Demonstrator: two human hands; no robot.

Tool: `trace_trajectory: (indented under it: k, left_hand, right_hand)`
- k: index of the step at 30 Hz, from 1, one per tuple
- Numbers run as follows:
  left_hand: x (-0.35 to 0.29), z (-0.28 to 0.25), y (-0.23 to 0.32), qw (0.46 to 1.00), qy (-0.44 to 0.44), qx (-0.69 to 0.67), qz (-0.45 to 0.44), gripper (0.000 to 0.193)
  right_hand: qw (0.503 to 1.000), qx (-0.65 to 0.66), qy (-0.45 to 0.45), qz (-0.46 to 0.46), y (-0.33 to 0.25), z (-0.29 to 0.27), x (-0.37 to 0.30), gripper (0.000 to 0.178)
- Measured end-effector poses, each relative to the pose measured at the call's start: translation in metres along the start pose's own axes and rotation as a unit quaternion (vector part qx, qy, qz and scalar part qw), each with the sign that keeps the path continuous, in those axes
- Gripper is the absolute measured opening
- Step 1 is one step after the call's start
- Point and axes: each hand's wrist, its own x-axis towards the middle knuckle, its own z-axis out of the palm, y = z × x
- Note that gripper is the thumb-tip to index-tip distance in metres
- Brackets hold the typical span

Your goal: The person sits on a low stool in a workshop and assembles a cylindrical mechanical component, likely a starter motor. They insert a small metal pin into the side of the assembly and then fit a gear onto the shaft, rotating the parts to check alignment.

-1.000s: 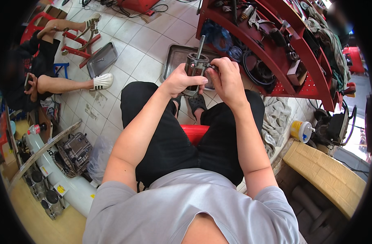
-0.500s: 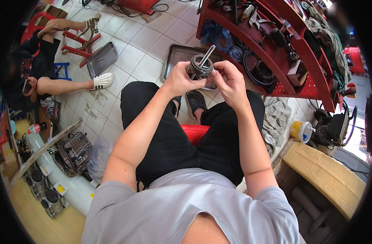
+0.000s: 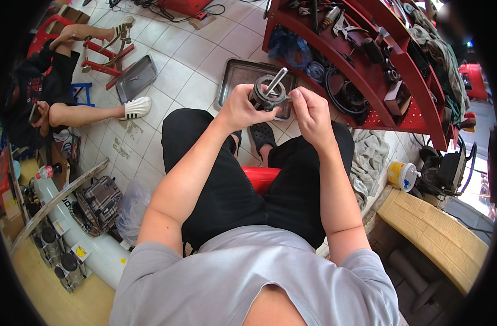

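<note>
Metal cylinder sits clasped in the left hand, beside the pinched right hand.

Dark grey metal cylinder, silver rod, red shelving far right
Pale grey T-shirt, black trousers, dark grey clogs; off-white floor tiles gridded by grey joints; at left, a white sneaker with dark stripes; at right, a yellow-and-white tub.

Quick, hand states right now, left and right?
Left hand: closed around the metal cylinder.
Right hand: pinched closed just beside it; whether it holds anything small cannot be told.
</note>
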Motion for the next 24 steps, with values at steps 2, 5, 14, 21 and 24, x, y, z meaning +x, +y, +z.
trace_trajectory:
  k: [2, 5, 14, 21, 24]
  left_hand:
    - [-0.001, 0.003, -0.001, 0.999, 0.017, 0.034, 0.022, 0.019]
    - [0.000, 0.003, -0.005, 0.998, 0.023, 0.033, 0.040, 0.021]
    - [0.001, 0.002, -0.009, 0.999, 0.029, 0.028, 0.016, 0.021]
    - [0.000, 0.004, -0.005, 0.997, 0.043, 0.051, 0.024, 0.020]
    - [-0.001, 0.004, -0.001, 0.997, 0.034, 0.068, 0.028, 0.021]
  right_hand:
    - [0.993, 0.085, -0.026, 0.072, 0.001, -0.001, -0.001, 0.012]
    - [0.977, 0.199, -0.017, 0.076, -0.007, 0.002, -0.001, 0.014]
    - [0.974, 0.210, -0.053, 0.070, -0.009, 0.008, 0.000, 0.020]
    - [0.976, 0.191, -0.069, 0.077, -0.003, 0.007, 0.000, 0.033]
    - [0.957, 0.255, -0.092, 0.105, -0.005, 0.006, 0.000, 0.035]
